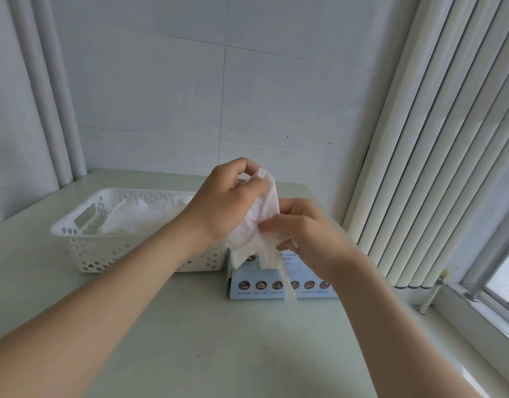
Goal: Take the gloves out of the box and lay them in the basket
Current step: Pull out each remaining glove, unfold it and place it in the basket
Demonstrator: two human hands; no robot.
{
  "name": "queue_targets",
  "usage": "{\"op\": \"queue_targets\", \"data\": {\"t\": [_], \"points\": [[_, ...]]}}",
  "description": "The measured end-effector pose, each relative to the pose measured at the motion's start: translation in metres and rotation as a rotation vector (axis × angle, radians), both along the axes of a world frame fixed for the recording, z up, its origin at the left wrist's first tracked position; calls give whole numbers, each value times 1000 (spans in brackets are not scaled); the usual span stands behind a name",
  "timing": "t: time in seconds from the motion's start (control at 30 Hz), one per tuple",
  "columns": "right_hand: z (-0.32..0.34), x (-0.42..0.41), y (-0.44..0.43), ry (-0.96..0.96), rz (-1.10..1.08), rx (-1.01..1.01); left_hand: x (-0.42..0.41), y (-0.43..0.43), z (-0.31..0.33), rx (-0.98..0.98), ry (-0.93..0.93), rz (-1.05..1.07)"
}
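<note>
A thin white glove [261, 222] hangs in the air above the light blue glove box [279, 285], which stands on the table right of the basket. My left hand [224, 202] pinches the glove's upper end between thumb and fingers. My right hand [302, 228] pinches its right edge lower down. The glove's loose fingers dangle in front of the box. The white perforated basket [84, 242] sits to the left, with several white gloves [132, 216] lying inside it. My left forearm covers the basket's right end.
The pale green table [213, 340] runs up to a white wall at the back. Vertical white blinds [436, 139] and a window sill [477, 308] bound the right side. White pipes [46, 90] stand in the back left corner.
</note>
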State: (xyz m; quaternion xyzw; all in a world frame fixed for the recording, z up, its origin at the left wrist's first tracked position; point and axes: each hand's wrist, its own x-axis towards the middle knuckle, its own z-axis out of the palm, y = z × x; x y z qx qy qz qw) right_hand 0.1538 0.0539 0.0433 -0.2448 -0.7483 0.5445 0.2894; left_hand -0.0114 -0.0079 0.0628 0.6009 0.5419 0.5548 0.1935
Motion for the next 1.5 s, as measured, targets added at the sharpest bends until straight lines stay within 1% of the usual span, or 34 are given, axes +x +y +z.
{"op": "queue_targets", "data": {"t": [0.1, 0.17, 0.27, 0.47, 0.57, 0.63, 0.77, 0.8, 0.9, 1.0, 1.07, 1.17, 1.23, 1.37, 1.5], "points": [[2, -1, -2, 60, 13, -70, 0, -2, 1, -38, -58, -67], [3, 1, -5, 33, 29, -27, 0, -2, 2, -42, -52, -89], [2, 0, -4, 11, -20, 19, -2, -2, 2, -49, -41, -74], [-2, -3, 3, -23, -236, 149, -4, 0, 4, -19, -60, 8], [-1, 1, 7, -58, -374, 154, -8, 0, 7, 11, -63, 78], [2, 3, 7, -49, -393, 108, -13, 2, 7, 34, -42, 140], [3, 9, 11, 106, -265, -189, -24, 4, 6, 33, -6, 243], [2, 9, 11, 143, -245, -235, -28, 4, 7, 28, -12, 260], [2, 2, 9, 213, -215, -332, -37, 5, 11, -5, -56, 287], [5, -9, 7, 267, -267, -418, -46, 3, 17, -60, -154, 249], [7, -19, 10, 265, -300, -407, -56, 1, 22, -96, -206, 225], [12, -38, 17, 246, -378, -322, -74, -4, 28, -163, -159, 275], [17, -52, 20, 176, -395, -227, -89, -7, 29, -208, -103, 336], [28, -83, 24, 25, -340, -105, -120, -17, 32, -294, -47, 407], [32, -120, 29, -165, -364, 17, -154, -24, 24, -366, 92, 519]]}}
